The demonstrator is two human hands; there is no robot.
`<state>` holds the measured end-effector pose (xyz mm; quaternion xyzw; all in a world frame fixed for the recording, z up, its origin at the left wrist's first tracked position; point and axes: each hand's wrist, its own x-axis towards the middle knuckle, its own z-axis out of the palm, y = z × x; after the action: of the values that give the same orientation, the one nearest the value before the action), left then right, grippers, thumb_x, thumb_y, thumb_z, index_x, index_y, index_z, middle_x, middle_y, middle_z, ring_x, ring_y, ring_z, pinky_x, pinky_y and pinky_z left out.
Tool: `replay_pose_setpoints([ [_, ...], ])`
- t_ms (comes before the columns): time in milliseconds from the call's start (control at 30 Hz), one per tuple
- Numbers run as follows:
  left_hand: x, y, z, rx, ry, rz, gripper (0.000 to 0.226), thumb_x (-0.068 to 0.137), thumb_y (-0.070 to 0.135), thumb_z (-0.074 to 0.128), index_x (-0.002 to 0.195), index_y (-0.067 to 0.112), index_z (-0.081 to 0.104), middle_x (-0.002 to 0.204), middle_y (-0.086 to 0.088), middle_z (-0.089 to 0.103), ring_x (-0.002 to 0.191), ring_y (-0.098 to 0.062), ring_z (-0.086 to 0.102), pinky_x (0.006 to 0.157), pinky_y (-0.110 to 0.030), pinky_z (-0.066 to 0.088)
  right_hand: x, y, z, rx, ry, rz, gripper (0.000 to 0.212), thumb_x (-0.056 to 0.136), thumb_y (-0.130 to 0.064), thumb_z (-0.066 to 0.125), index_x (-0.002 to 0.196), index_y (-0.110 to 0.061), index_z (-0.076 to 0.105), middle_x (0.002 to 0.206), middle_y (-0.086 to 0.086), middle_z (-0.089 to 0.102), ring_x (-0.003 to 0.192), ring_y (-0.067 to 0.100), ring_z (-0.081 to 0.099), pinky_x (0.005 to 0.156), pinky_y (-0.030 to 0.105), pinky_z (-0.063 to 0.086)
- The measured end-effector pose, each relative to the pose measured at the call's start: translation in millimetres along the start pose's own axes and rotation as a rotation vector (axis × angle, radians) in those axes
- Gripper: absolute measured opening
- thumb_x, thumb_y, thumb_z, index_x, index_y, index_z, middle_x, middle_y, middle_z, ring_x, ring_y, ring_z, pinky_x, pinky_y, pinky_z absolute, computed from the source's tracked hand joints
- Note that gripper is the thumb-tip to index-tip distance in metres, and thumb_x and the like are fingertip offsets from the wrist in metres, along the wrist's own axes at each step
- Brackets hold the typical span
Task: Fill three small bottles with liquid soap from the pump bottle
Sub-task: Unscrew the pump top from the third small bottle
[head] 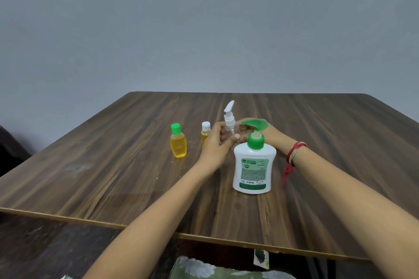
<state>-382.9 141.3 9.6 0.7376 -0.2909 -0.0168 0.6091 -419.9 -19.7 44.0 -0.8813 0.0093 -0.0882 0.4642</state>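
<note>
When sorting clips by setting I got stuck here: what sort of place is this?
Probably a plain room at home: a wood-grain table before a bare grey wall, with floral fabric below its near edge.

Left forearm in from 7 o'clock; left hand (pixel 216 145) curled round clear small plastic bottle with white pump top (pixel 229 123), thumb across front. Right forearm in from 5 o'clock; right hand (pixel 272 136) grips same bottle from 3 o'clock side, fingers partly hidden.

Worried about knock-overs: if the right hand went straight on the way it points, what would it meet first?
The right hand meets the clear pump-top bottle, which it seems to hold; beyond lies the left hand. Depth is unclear.
</note>
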Motion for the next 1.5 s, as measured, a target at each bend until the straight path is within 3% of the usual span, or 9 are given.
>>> replay_pose_setpoints([
  [100,-3.6,3.6,-8.3,0.052,0.016,0.056,0.029,0.092,0.02,0.061,0.119,0.018,0.049,0.108,0.01,0.06,0.098,-0.002,0.056,0.074,-0.005,0.042,-5.2,-10.5,-3.7,0.057,-0.053,0.012,0.043,0.075,0.002,0.075,0.116,-0.004,0.062,0.112,0.017,0.067,0.102,0.031,0.066,0.092,0.042,0.053],
  [233,-10.6,0.6,-31.0,0.098,0.069,0.132,0.032,0.088,0.029,0.064,0.116,0.023,0.05,0.112,0.003,0.06,0.103,-0.014,0.057,0.087,-0.026,0.047,-18.6,-16.1,-20.3,0.181,-0.019,0.05,0.037,0.084,0.004,0.064,0.118,-0.01,0.061,0.111,0.01,0.066,0.084,0.007,0.065,0.073,0.016,0.054],
  [367,-24.4,16.8,-59.4,0.091,0.132,0.172,0.03,0.09,0.027,0.064,0.117,0.022,0.05,0.106,0.011,0.06,0.098,-0.001,0.056,0.082,-0.018,0.047,-29.9,-34.4,-50.5,0.257,0.096,0.036,0.02,0.088,-0.01,0.063,0.103,-0.022,0.065,0.108,0.005,0.066,0.099,0.018,0.061,0.093,0.035,0.05],
  [567,-55.1,32.9,-98.6,0.019,0.205,0.217,0.028,0.086,0.039,0.062,0.112,0.032,0.053,0.103,0.015,0.062,0.094,-0.003,0.06,0.075,-0.017,0.048,-50.8,-113.9,-65.9,0.257,0.11,-0.145,0.016,0.09,-0.017,0.06,0.103,-0.024,0.066,0.104,-0.001,0.068,0.093,0.011,0.063,0.093,0.03,0.048],
  [767,-91.0,17.8,-110.7,-0.01,0.182,0.168,0.034,0.079,0.046,0.055,0.109,0.03,0.055,0.101,0.012,0.065,0.089,-0.004,0.061,0.073,-0.016,0.047,-74.4,-167.4,-0.5,0.256,0.046,-0.39,0.024,0.087,-0.012,0.065,0.11,-0.019,0.064,0.108,0.005,0.067,0.096,0.007,0.062,0.086,0.019,0.051],
  [1000,-115.3,-1.2,-90.2,0.045,0.164,0.118,0.015,0.083,0.024,0.045,0.098,0.026,0.046,0.072,0.016,0.059,0.063,0.004,0.048,0.061,-0.014,0.039,-78.1,-127.8,97.7,0.118,0.162,-0.222,0.05,0.072,-0.027,0.081,0.116,-0.027,0.057,0.106,-0.009,0.06,0.082,-0.003,0.056,0.076,0.014,0.05],
  [1233,-120.1,6.5,-68.1,0.011,0.151,0.122,0.033,0.082,0.033,0.048,0.113,0.022,0.043,0.102,0.01,0.064,0.09,0.003,0.06,0.072,-0.01,0.043,-75.2,-107.1,127.0,0.247,0.362,-0.232,0.061,0.068,-0.013,0.082,0.113,-0.035,0.048,0.079,-0.009,0.063,0.067,-0.002,0.058,0.071,0.017,0.049],
  [1333,-117.9,8.3,-60.5,0.021,0.232,0.058,0.044,0.073,0.025,0.072,0.11,0.021,0.049,0.092,0.009,0.068,0.082,0.0,0.064,0.066,-0.015,0.047,-76.6,-102.8,129.5,0.245,0.44,-0.249,0.066,0.067,-0.012,0.081,0.114,-0.038,0.043,0.071,-0.009,0.063,0.067,0.001,0.06,0.073,0.02,0.05],
  [1500,-109.3,-0.7,-53.3,-0.045,0.275,-0.002,0.036,0.077,0.011,0.074,0.107,0.024,0.059,0.093,0.004,0.072,0.086,-0.006,0.068,0.068,-0.021,0.05,-77.4,-96.0,131.7,0.277,0.397,-0.251,0.06,0.07,-0.008,0.079,0.102,-0.042,0.04,0.069,-0.009,0.066,0.066,0.002,0.061,0.074,0.021,0.052],
])
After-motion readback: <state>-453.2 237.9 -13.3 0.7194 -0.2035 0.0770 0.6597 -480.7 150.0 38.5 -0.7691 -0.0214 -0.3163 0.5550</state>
